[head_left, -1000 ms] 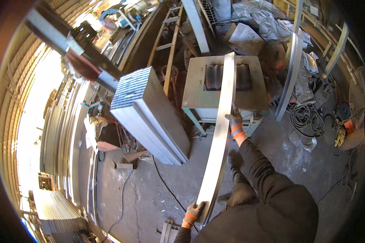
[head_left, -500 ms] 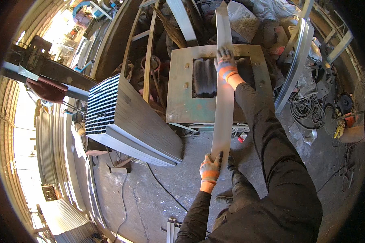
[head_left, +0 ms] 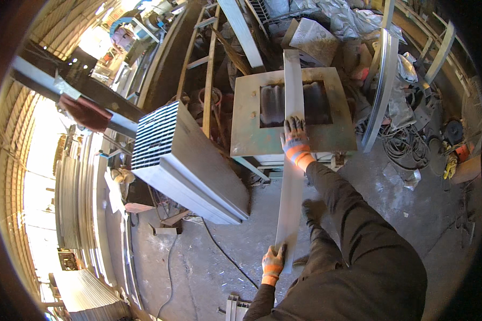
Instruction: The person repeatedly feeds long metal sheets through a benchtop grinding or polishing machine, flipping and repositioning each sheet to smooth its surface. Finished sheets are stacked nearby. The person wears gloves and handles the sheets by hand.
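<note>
A long, pale metal strip runs down the centre of the frame, its upper part lying across the top of a worn, box-like machine and over the dark, rounded pieces in the rectangular opening, its lower part reaching out over the floor. The right hand, gloved, lies flat on the strip near the machine's front edge, fingers extended rather than curled round it. The left hand, at lower centre, is clamped on the strip's left edge near the end, thumb on top. With only a flat palm at the upper contact, the strip could skid or swivel if the left hand pushes unevenly; should that grip slip, the overhanging end might drop toward the shoe beside it. The opening seems the sharper risk — if those dark pieces turn, which I cannot tell, a glove sliding forward could be caught. A black cable on the floor, left of the left hand, could snag a careless step.
</note>
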{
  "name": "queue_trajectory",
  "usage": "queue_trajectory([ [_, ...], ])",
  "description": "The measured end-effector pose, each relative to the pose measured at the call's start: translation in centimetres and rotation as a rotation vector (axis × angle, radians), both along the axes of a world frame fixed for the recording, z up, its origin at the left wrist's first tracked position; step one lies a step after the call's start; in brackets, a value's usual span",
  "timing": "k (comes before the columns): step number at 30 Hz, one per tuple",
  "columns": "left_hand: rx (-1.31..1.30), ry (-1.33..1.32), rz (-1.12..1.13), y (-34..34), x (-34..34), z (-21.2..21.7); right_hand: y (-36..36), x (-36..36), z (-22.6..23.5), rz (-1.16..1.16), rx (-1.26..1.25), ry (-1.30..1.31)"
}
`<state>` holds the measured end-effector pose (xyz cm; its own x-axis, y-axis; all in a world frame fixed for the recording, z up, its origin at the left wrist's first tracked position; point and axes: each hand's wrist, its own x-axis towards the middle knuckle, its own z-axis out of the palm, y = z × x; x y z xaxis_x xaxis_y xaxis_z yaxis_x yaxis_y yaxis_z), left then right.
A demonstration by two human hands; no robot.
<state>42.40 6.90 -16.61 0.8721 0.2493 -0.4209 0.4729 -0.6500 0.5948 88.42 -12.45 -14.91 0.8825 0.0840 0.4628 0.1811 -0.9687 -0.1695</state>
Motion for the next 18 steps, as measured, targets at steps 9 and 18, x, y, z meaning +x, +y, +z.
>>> queue_trajectory([
  [9,0.036,0.048,0.020,5.9,-23.7,4.0,5.7,-24.0,1.2,0.008,0.034,0.136],
  [18,0.141,0.107,0.077,9.9,-38.4,5.7,8.4,-38.5,2.6,0.013,0.205,0.203],
])
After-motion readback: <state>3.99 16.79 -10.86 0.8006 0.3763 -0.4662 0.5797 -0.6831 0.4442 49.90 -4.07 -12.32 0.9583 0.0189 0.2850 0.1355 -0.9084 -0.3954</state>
